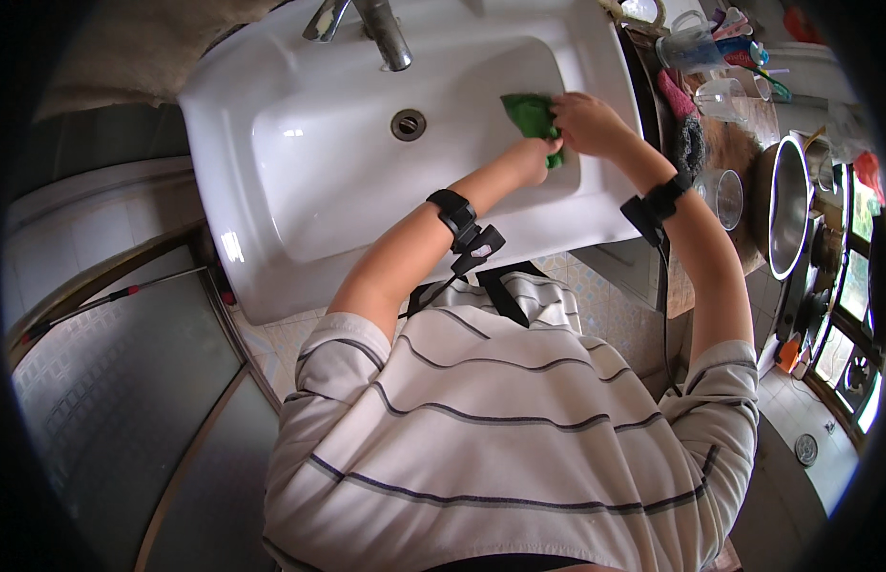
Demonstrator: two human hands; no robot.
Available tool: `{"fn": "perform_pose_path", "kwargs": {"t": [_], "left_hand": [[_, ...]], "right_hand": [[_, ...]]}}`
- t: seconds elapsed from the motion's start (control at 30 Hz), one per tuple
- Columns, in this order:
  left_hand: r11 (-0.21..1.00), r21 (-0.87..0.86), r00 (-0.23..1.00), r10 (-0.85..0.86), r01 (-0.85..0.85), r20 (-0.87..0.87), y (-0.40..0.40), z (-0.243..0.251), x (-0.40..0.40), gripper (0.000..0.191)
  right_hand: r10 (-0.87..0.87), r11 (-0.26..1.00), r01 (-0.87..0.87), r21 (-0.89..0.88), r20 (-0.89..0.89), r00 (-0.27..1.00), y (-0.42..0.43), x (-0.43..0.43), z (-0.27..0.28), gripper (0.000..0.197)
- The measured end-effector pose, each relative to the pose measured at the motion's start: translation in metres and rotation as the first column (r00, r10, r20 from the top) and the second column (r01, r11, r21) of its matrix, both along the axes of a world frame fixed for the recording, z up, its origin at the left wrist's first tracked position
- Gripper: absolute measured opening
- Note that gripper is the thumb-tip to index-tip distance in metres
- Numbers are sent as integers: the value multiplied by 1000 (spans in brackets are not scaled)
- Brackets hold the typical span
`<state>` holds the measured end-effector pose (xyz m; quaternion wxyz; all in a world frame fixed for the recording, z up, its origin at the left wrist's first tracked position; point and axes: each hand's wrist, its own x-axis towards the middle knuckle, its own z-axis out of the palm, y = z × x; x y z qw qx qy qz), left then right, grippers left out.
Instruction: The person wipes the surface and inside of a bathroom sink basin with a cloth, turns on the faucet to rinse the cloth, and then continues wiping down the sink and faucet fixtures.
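A green cloth [530,116] is bunched between my two hands over the right part of a white ceramic sink [328,207]. My left hand [539,159] grips its lower part, and a bit of the cloth shows below the fingers. My right hand [582,123] holds the cloth's right edge, just above and to the right of the left hand. Left of the hands lies the metal drain [409,125], with the metal faucet [386,36] above it. Whether the cloth touches the basin, I cannot tell.
Right of the sink, a wooden surface [736,136] bears a glass cup [722,199], another clear cup [722,100], a pink and grey cloth item [682,107] and a metal basin [788,207]. A frosted glass panel [135,379] stands at the left. Cables hang from the black wrist straps.
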<state>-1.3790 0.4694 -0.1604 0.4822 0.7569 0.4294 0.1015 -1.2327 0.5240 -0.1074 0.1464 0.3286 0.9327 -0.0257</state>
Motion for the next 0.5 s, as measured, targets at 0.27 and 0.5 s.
{"fn": "perform_pose_path", "kwargs": {"t": [0.27,0.5], "left_hand": [[924,-161,916,-371,347,-153,-18,5,-25,45],[899,-246,856,-426,363,-292,-24,27,-87,50]], "right_hand": [[-123,884,139,-446,65,990,-78,-4,16,21],[-391,504,267,-822,59,918,-77,-27,4,38]]}}
